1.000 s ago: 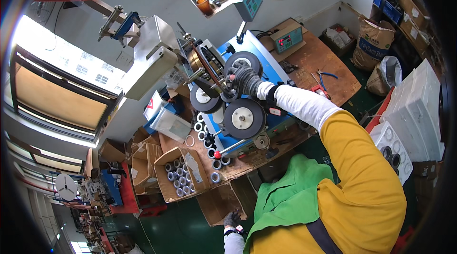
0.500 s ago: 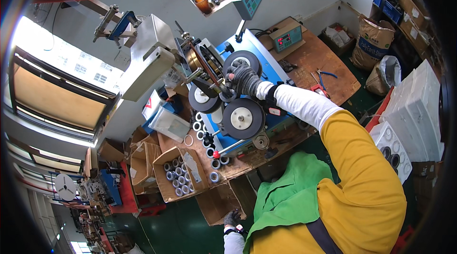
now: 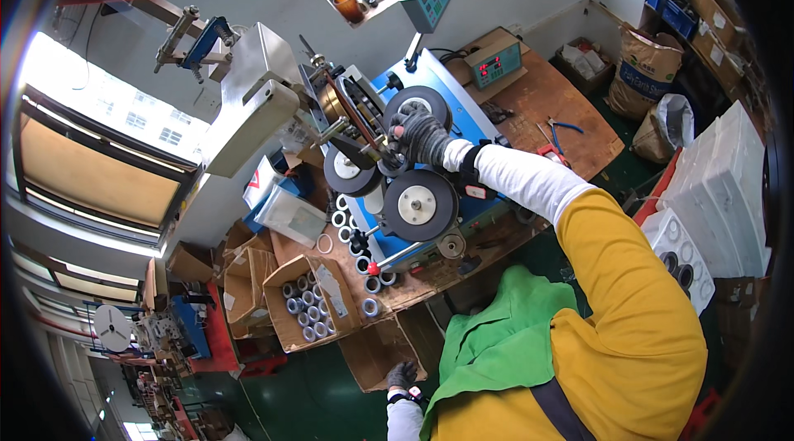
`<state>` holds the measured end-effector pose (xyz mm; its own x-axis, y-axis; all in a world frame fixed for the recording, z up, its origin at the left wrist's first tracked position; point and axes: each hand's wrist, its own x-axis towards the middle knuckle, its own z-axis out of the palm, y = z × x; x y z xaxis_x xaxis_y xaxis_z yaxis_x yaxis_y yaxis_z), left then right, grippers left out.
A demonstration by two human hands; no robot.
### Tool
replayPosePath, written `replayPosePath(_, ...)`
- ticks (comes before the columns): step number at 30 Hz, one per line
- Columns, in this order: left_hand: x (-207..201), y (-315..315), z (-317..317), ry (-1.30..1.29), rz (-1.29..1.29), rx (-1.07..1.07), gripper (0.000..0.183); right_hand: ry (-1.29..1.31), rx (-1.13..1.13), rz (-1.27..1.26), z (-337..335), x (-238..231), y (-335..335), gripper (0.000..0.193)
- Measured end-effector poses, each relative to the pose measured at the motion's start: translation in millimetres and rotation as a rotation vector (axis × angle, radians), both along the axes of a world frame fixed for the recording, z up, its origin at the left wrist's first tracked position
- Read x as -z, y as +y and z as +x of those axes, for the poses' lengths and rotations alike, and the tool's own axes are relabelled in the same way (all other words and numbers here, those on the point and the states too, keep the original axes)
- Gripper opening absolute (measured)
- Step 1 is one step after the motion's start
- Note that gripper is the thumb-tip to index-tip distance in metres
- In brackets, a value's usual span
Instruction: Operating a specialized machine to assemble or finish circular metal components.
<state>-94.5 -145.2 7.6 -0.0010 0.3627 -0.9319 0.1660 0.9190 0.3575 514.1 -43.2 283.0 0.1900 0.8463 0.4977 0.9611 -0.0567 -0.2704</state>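
Observation:
My right hand point(image 3: 419, 135), in a grey glove, reaches over a blue winding machine point(image 3: 475, 127). Its fingers are curled beside the upper black roller point(image 3: 437, 103), close to the brass-coloured ring point(image 3: 335, 102). A small grey ring-shaped coil point(image 3: 395, 166) sits just below these fingers, among the rollers; what the fingertips pinch is hidden. Two more black rollers, a front one point(image 3: 420, 206) and a left one point(image 3: 347, 173), flank the coil. Low down, my gloved left hand point(image 3: 402, 375) is closed beside an open cardboard box point(image 3: 372, 358); its palm is hidden.
Several ring coils stand on the wooden bench point(image 3: 405, 295). A cardboard box point(image 3: 281, 329) at its left end holds more wrapped coils. Behind the machine is a control box point(image 3: 496, 66) with a red display; blue-handled pliers point(image 3: 566, 127) lie at right. White foam trays point(image 3: 715, 184) are stacked beyond.
My left hand has shifted slightly left and down, and its fingers look more curled. The right hand stays at the rollers. The whole view has shifted slightly.

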Motion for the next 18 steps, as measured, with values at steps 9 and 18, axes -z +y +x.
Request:
replayPosePath(9,4,10,4,-0.041,-0.034,-0.028,0.018,-0.013,-0.012,0.071,3,1,-1,0.028)
replayPosePath(18,3,-2,4,0.043,0.009,0.016,0.025,-0.041,-0.016,0.038,1,7,3,0.026)
